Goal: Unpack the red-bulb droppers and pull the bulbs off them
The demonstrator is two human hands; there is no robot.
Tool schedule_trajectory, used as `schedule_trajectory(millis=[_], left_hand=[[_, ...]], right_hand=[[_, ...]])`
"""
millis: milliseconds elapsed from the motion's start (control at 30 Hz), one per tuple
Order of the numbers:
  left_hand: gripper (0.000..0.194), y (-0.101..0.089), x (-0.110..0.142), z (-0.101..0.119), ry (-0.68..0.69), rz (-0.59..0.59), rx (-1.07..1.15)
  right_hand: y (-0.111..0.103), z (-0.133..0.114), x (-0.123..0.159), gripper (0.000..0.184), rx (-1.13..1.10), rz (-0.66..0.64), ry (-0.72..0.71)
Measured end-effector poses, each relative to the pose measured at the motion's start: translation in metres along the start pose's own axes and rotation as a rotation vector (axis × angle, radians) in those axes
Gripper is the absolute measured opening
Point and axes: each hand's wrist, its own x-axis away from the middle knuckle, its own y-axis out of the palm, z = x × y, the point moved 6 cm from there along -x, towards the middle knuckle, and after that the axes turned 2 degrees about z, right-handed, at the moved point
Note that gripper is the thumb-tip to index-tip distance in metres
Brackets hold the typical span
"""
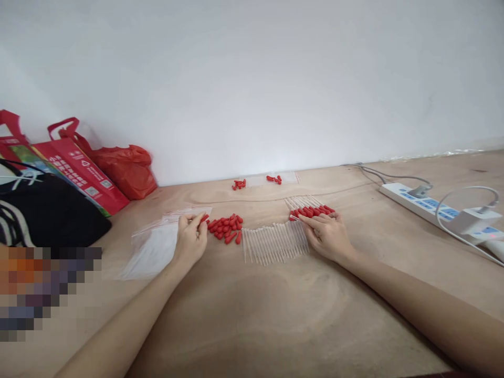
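My left hand (pixel 191 236) pinches a small red rubber bulb (pixel 204 218) between thumb and fingertips. Just right of it lies a loose pile of red bulbs (pixel 226 227). My right hand (pixel 328 234) is closed on a thin clear glass dropper tube (pixel 294 217), whose end sticks out to the left of the fingers. Below and left of that hand, a row of glass tubes (pixel 273 244) lies side by side on the wooden table. Behind its fingers are tubes fitted with red bulbs, finished droppers (pixel 311 211), partly covered by the hand.
Clear zip bags (pixel 151 252) lie left of the bulbs. Further back, more red bulbs (pixel 239 185) and a small bag (pixel 289 177) lie near the wall. A white power strip (pixel 433 207) with plugs and cables is at right. Red shopping bags (pixel 86 168) and a black bag (pixel 51 210) stand left.
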Motion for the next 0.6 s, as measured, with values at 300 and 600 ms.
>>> schedule_trajectory(millis=[300,600], left_hand=[[0.021,0.013,-0.003,-0.028,-0.231,-0.134,0.043],[0.022,0.016,-0.001,-0.026,-0.211,-0.125,0.093]], right_hand=[[0.009,-0.026,0.000,0.019,-0.021,-0.021,-0.105],[0.012,-0.036,0.000,0.033,-0.056,-0.174,-0.142]])
